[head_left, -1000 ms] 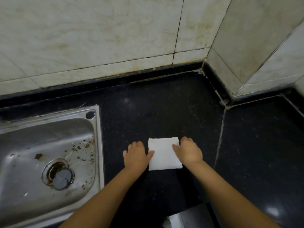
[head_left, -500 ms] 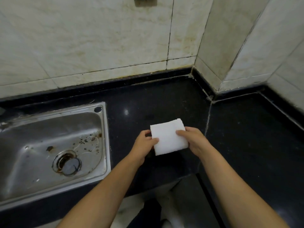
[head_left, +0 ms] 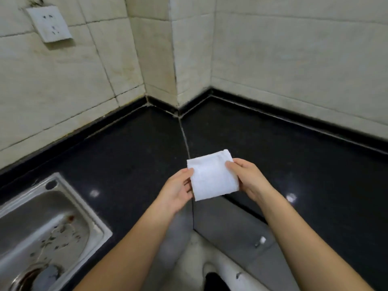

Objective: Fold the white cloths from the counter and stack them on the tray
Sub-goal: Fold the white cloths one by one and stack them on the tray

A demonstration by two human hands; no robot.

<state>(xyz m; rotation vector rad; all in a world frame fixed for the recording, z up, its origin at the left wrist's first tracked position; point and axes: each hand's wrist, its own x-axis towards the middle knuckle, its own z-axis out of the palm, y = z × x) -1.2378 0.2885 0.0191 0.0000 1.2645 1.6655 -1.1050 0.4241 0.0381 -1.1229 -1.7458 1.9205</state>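
A small white cloth (head_left: 212,175), folded into a thick square, is held up in the air above the inner corner of the black counter (head_left: 130,156). My left hand (head_left: 177,190) pinches its left edge, thumb on top. My right hand (head_left: 248,177) grips its right edge with fingers over the top. The cloth tilts slightly, its far right corner highest. No tray and no other cloths are in view.
A steel sink (head_left: 42,229) with a stained basin is set into the counter at the lower left. Tiled walls meet in a jutting corner behind, with a white wall socket (head_left: 50,24) at the upper left. Floor and a cabinet front show below the counter edge.
The folded cloth, pressed flat on the counter a second ago, has been lifted by both hands. The view has swung right and upward toward the counter's corner.
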